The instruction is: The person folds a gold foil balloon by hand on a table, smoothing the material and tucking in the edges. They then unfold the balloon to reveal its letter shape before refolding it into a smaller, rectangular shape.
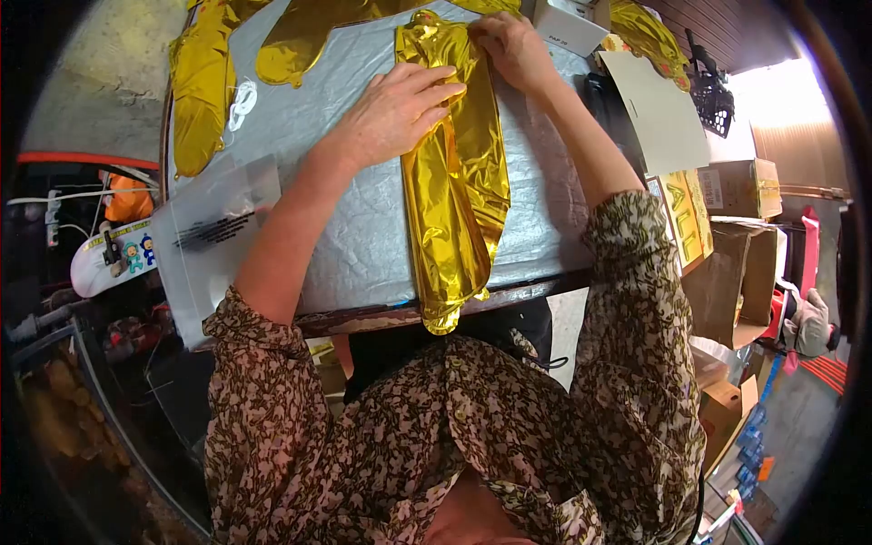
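Observation:
A long gold foil balloon [459, 191] lies flat on the silver-covered table [363, 227], its lower end hanging over the near edge. My left hand [395, 113] rests palm down on the balloon's upper left side, fingers spread across the foil. At the balloon's top right corner my right hand [513, 45] pinches the foil with bent fingers.
More gold foil balloons [195, 91] lie at the table's far left and top. A clear plastic bag [213, 227] hangs off the left edge. A white box [568, 27] and a card sheet [658, 113] sit at the right, with cardboard boxes [736, 263] beyond.

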Demonstrator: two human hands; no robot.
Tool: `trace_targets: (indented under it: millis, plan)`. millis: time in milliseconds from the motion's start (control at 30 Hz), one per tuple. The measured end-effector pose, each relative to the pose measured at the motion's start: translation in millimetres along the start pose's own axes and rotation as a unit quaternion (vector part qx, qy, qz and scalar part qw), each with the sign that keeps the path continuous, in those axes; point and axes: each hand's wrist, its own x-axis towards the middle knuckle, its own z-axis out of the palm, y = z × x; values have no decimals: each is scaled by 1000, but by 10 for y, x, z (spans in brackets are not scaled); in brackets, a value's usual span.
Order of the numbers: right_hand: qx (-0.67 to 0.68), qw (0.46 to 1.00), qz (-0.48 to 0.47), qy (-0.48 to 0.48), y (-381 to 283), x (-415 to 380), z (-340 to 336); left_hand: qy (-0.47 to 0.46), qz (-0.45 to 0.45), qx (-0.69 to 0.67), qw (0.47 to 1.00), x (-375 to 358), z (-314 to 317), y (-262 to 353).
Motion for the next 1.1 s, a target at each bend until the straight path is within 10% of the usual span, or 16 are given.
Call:
trace_targets:
  millis: [333,1100]
  plan:
    - [84,983,129,-103,-735,-472,-650,28,44,-15,999,15,27,-102]
    - [136,976,-14,-168,-1409,-849,-653,-2,25,-31,999,-1,65,-208]
